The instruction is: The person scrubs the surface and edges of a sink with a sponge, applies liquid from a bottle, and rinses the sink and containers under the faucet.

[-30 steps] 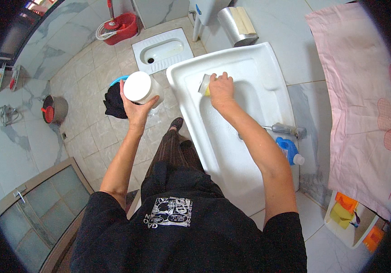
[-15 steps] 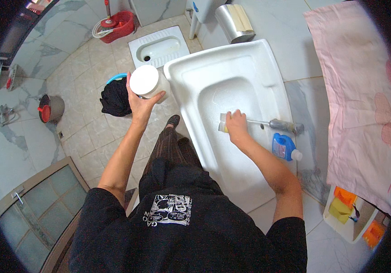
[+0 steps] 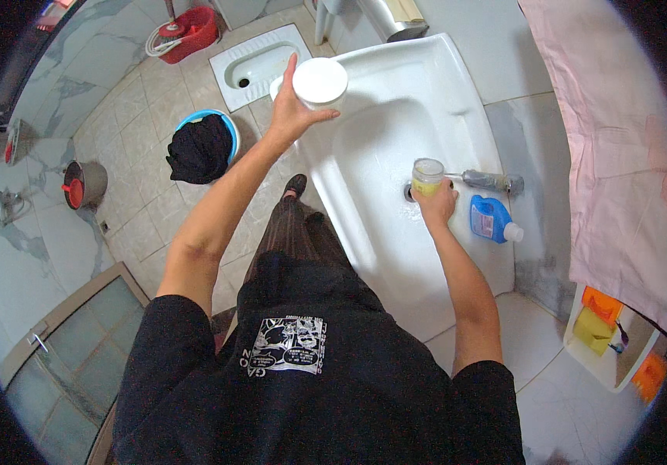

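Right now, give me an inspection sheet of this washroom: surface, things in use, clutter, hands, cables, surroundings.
Surface: white washbasin, looking wet near the drain.
Things in use: white-lidded jar; clear jar, yellow lower down.
Clutter: blue plastic bottle on the washbasin's right side.
Hands: left hand holds the white-lidded jar; right hand holds the clear jar.
Cables: nothing seen.
Surroundings: squat toilet, black cloth in a blue-rimmed tub, red bucket, pink curtain.

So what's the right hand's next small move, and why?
I'd probably tilt the small clear jar toward the drain: the right hand holds it beside the drain, near the end of the faucet, so anything running out should land in the sink. The left hand is occupied with the white-lidded container.
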Available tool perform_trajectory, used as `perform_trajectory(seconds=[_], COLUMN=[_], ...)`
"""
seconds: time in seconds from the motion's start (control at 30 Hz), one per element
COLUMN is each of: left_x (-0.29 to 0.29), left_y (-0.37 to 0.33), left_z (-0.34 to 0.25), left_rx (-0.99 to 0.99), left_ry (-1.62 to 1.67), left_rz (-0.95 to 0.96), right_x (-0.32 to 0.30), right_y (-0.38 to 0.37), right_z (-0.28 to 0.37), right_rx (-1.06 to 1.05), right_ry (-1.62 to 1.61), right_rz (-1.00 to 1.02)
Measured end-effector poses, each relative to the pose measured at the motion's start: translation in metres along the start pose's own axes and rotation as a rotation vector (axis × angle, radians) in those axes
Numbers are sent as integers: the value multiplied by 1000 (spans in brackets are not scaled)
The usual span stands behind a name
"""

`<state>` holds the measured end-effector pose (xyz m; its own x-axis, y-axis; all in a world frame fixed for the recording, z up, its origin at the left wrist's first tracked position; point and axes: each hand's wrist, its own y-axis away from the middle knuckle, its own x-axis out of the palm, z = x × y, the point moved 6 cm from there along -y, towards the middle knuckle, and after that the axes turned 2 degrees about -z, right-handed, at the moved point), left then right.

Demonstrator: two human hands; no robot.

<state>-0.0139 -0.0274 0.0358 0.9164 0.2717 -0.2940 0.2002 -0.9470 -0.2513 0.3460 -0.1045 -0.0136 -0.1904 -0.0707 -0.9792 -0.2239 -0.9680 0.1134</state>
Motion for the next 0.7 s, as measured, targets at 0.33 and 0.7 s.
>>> perform_trajectory(seconds=[0.33,0.7], left_x=[21,21], left_y=[-3,4], left_z=[17,31], left_rx=[37,-12], left_ry=[-71,-65], left_rz=[161,125], right_x=[-10,-18], right_y=[43,68], right_z=[107,153], right_rx=[-577,-940], right_ry=[101,399], right_rz=[140,49])
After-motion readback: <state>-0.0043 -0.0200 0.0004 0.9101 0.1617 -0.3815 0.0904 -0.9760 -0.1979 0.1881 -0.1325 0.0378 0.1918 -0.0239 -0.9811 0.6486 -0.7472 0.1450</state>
